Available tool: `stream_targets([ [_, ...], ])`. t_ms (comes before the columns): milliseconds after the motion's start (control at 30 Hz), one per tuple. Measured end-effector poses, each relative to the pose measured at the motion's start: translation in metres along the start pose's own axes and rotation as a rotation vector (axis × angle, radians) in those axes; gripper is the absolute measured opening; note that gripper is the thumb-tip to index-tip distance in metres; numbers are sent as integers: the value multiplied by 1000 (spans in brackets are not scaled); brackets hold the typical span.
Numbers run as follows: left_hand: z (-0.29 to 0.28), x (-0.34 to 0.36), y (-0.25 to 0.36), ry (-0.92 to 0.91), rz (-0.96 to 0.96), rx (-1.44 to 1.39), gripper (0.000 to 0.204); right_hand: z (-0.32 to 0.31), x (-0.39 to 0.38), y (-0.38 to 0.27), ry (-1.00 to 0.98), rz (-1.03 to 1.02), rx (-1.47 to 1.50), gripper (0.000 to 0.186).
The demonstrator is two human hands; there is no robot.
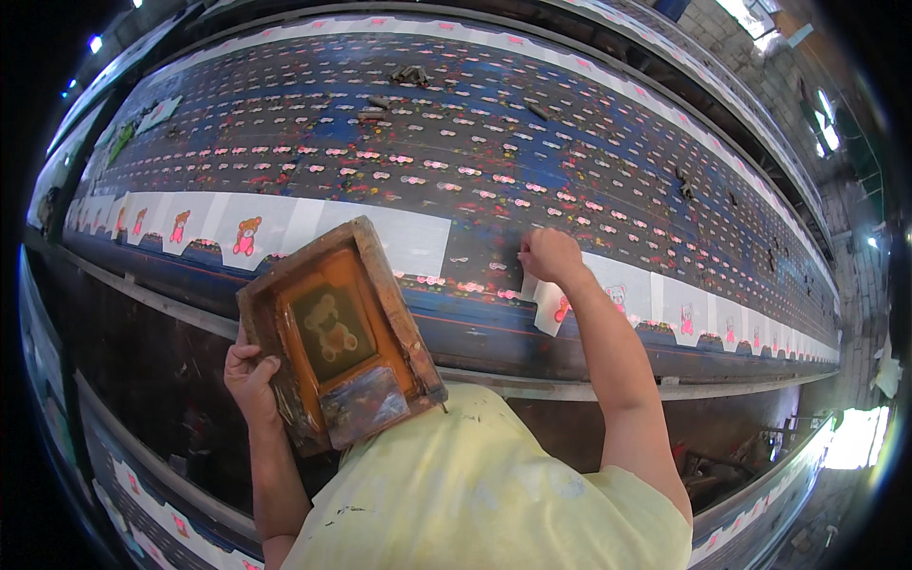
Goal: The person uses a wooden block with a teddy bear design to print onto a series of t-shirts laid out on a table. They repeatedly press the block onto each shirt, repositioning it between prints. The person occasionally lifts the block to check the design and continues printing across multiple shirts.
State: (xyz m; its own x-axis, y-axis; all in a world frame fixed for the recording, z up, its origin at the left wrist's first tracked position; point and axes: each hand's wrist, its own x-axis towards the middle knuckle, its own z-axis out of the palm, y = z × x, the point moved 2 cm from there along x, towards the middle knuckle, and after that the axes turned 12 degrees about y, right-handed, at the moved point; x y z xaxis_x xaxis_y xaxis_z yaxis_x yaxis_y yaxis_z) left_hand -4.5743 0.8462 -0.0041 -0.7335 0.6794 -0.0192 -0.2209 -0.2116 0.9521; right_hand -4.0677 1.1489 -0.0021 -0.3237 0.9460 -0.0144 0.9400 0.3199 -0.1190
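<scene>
My left hand is closed around the left side of a wooden screen printing frame, held tilted in front of my body. Its amber mesh shows a teddy bear stencil, and a smeared, paint-stained patch covers the lower end. Over the near edge of the long table, my right hand pinches the corner of a white fabric piece. A bit of pink and orange print shows on that piece, whose lower part curls. White pieces with brown-and-pink bears lie in a row to the left.
To the right, more white pieces carry pink bears without brown. The dark, paint-spotted table stretches far both ways, with small dark lumps on it. A rail runs along its near side. Another printed table stands behind me.
</scene>
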Motion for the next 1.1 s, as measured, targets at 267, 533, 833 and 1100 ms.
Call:
stream_targets([
  [267,8,5,1,-21,-18,13,37,-28,40,-59,-171,74,964,24],
  [533,12,4,8,-18,34,34,36,-15,63,-101,-47,157,1138,22],
  [833,15,-7,14,0,3,52,38,5,47,-124,164,57,951,34],
  [1100,38,-5,3,-36,-40,118,38,-14,-85,-81,344,121,1116,24],
])
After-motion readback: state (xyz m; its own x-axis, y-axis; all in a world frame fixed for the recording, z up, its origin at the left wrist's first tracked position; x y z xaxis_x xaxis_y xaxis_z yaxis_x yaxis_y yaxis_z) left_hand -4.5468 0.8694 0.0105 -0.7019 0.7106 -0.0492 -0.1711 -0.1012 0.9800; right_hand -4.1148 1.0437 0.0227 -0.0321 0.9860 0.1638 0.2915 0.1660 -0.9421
